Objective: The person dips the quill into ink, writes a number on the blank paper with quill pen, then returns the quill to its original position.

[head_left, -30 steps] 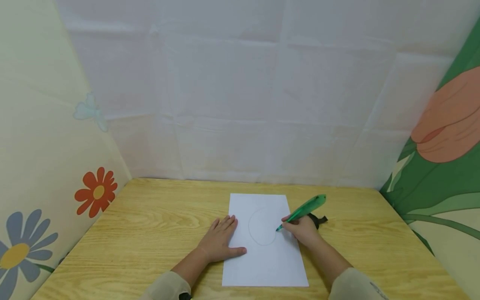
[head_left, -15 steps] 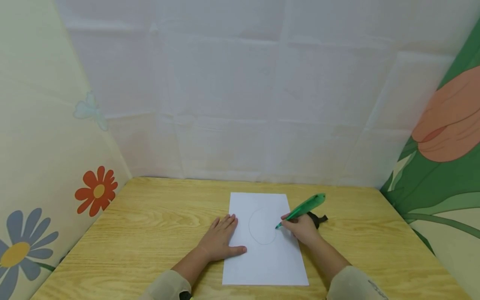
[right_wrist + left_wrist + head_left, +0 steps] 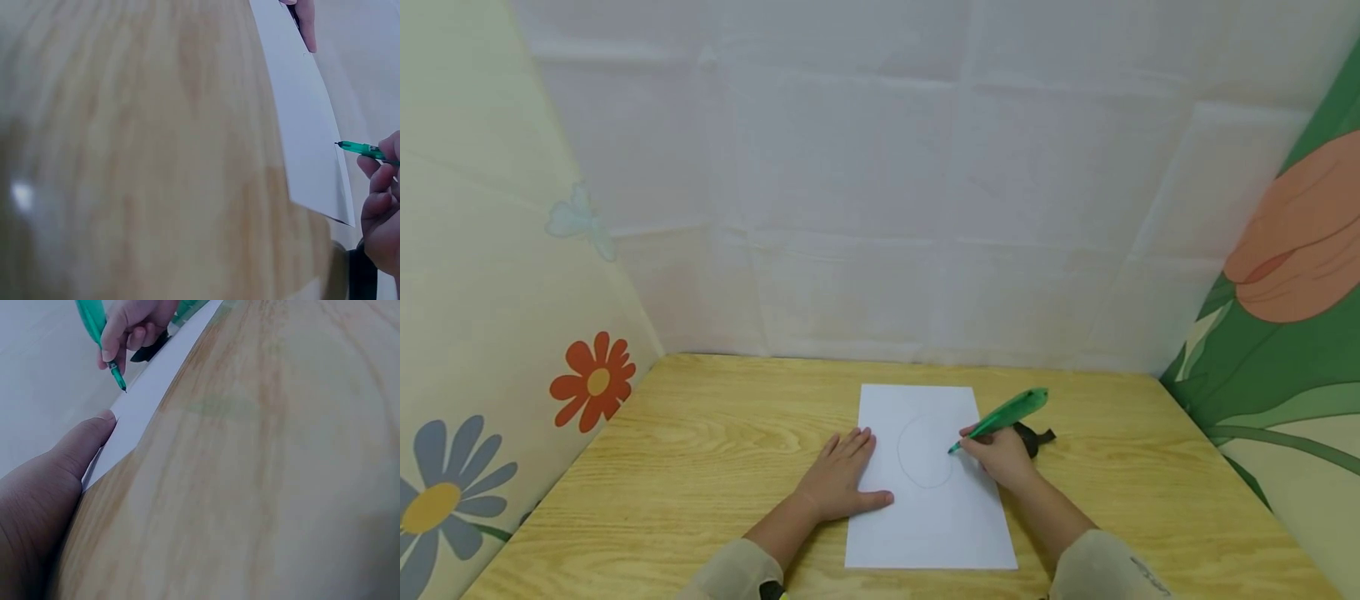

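A white sheet of paper (image 3: 932,533) lies on the table, bearing a thin, rounded outline (image 3: 899,454) in its upper half. My left hand (image 3: 838,483) rests flat at the sheet's left edge, fingers spread and thumb on the paper. With thumb and fingers, my right hand (image 3: 1006,458) pinches a green pen (image 3: 1011,411) with a broad leaf-shaped top. The pen slants up to the right, its tip at the right side of the outline. In the left wrist view, the pen (image 3: 117,376) points down at the sheet; the right wrist view shows its dark tip (image 3: 337,144) over the paper.
The wood-grain table (image 3: 722,417) reaches back to a creased white backdrop (image 3: 850,208). Flower-printed panels stand at the left (image 3: 475,292) and right (image 3: 1285,350). Behind my right hand a black object (image 3: 1043,439) with a strap-like end partly shows.
The pen tip and my right hand have shifted slightly up and left along the right side of the outline. My left hand and the paper have stayed in place.
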Action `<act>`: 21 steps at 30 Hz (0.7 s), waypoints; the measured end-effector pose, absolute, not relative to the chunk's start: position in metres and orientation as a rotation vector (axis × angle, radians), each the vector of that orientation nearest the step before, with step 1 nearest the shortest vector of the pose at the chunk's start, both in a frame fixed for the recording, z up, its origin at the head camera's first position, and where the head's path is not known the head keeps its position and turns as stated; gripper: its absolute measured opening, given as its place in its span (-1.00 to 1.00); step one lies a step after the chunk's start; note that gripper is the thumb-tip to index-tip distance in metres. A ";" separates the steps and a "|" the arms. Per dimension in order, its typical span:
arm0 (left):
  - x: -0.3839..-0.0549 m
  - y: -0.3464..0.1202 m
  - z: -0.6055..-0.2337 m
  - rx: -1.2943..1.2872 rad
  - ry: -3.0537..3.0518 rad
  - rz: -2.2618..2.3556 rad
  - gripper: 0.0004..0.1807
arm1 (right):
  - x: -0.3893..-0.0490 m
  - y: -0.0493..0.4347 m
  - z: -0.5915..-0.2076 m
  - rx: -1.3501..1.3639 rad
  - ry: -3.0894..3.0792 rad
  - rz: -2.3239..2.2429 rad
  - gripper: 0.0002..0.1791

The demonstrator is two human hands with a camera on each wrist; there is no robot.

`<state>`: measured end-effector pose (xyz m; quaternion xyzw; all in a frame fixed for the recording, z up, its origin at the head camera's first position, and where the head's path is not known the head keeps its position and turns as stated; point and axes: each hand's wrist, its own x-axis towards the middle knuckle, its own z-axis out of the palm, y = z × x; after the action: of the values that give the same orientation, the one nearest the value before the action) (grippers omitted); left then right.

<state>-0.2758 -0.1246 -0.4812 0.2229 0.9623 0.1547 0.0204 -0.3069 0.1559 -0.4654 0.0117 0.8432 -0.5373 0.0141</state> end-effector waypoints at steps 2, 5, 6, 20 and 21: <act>-0.276 -0.124 -0.482 0.691 2.987 0.480 0.10 | -0.307 0.156 -0.466 0.040 2.624 -1.676 -0.82; -0.276 -0.124 -0.482 0.693 2.988 0.476 0.10 | -0.307 0.155 -0.467 0.037 2.619 -1.687 -0.82; -0.276 -0.124 -0.482 0.692 2.988 0.471 0.10 | -0.307 0.155 -0.467 0.032 2.618 -1.691 -0.82; -0.277 -0.124 -0.482 0.693 2.985 0.466 0.11 | -0.309 0.147 -0.466 0.041 2.626 -1.685 -0.81; -0.276 -0.124 -0.482 0.692 2.985 0.464 0.11 | -0.309 0.147 -0.466 0.040 2.629 -1.686 -0.81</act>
<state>-0.2765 -0.1243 -0.4823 0.2232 0.9630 0.1497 0.0215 -0.3090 0.1468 -0.4657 0.0129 0.8417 -0.5397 0.0089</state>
